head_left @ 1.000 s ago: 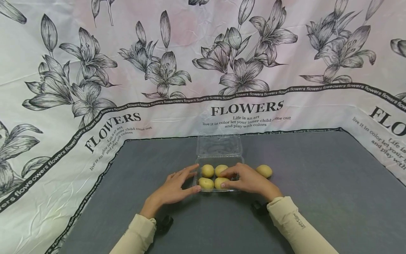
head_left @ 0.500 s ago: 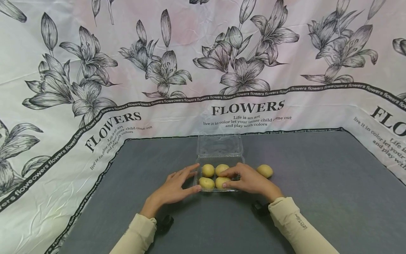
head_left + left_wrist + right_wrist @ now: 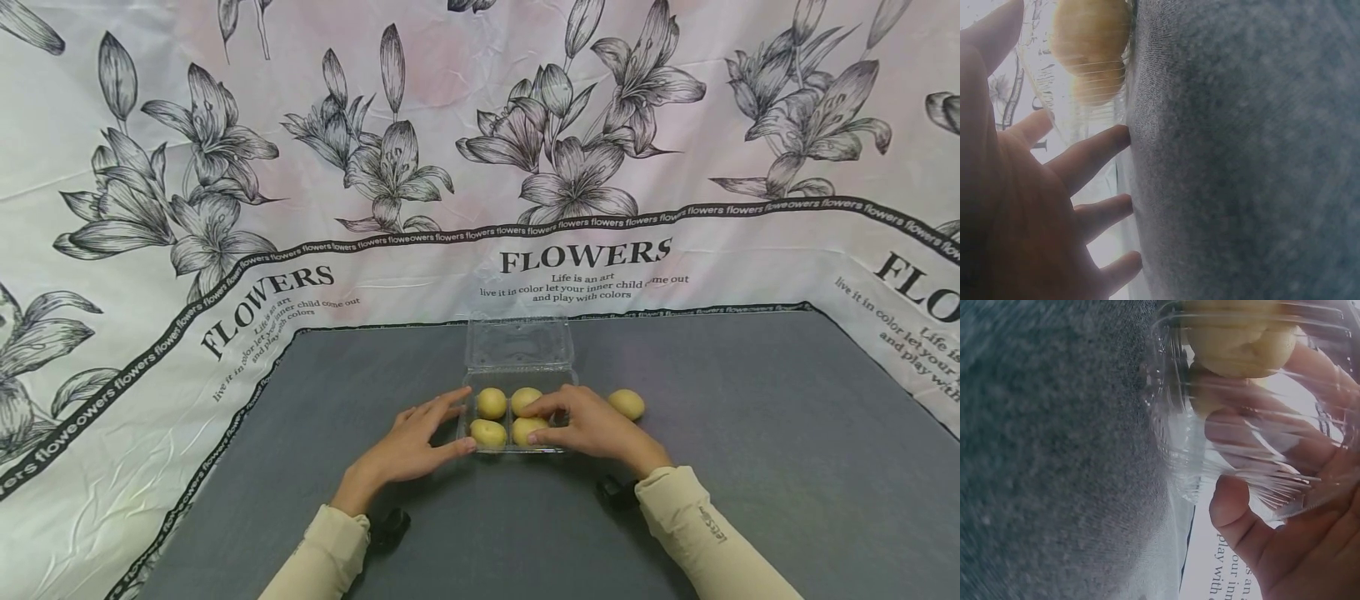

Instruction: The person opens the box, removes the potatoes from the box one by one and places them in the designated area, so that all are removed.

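A clear plastic clamshell box [image 3: 517, 451] stands on the table with its lid [image 3: 517, 346] raised at the back. Yellow, smooth potatoes lie in it: two at the left, back [image 3: 492, 403] and front [image 3: 488, 433], one at the back right [image 3: 526, 400] and one at the front right [image 3: 528, 431]. My right hand [image 3: 588, 421] reaches in over the right end, thumb and fingers curled about the front right potato, partly hiding it. In the right wrist view a potato [image 3: 1235, 344] shows behind the clear wall. My left hand [image 3: 412, 442] rests fingers spread at the box's left side.
Another potato [image 3: 627, 404] lies on the grey table [image 3: 750, 417] just right of the box, behind my right hand. A white flower-printed cloth [image 3: 420, 283] hangs behind the table and along its left side.
The front right potato has shifted slightly to the right under my right thumb. My left hand stays in place at the box's left side.
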A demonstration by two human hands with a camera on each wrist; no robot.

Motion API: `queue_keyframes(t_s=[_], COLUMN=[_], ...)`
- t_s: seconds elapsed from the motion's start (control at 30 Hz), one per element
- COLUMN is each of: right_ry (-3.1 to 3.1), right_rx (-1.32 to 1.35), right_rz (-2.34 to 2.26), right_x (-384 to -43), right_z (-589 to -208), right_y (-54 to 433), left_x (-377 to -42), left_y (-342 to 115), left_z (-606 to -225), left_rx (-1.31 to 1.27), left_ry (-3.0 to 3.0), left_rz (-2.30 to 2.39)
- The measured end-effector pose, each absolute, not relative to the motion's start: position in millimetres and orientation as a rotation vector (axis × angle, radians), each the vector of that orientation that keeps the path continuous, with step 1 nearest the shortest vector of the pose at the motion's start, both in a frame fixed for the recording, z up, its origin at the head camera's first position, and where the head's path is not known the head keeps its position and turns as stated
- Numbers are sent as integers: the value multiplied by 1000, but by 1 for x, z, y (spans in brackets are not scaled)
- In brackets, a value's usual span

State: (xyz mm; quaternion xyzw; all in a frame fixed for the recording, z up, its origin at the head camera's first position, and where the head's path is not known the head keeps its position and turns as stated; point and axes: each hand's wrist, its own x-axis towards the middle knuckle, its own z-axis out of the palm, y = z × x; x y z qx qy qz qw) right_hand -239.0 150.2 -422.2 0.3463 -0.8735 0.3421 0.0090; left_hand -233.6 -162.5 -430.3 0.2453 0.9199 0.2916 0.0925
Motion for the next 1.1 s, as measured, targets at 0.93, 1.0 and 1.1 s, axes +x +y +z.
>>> queue_keyframes(t_s=[0.93,1.0,1.1], right_ry=[-2662,-2659,-2655], right_rx=[1040,1026,998], right_rz=[1146,1147,1150], right_x=[-239,-239,-239], right_z=[-412,-411,-408], right_y=[163,163,164], left_x=[-232,-232,-231], left_y=[-162,-162,-162], left_z=[-428,-427,-427], left_rx=[733,731,731], left_ry=[2719,2717,2715], left_rz=[876,878,882])
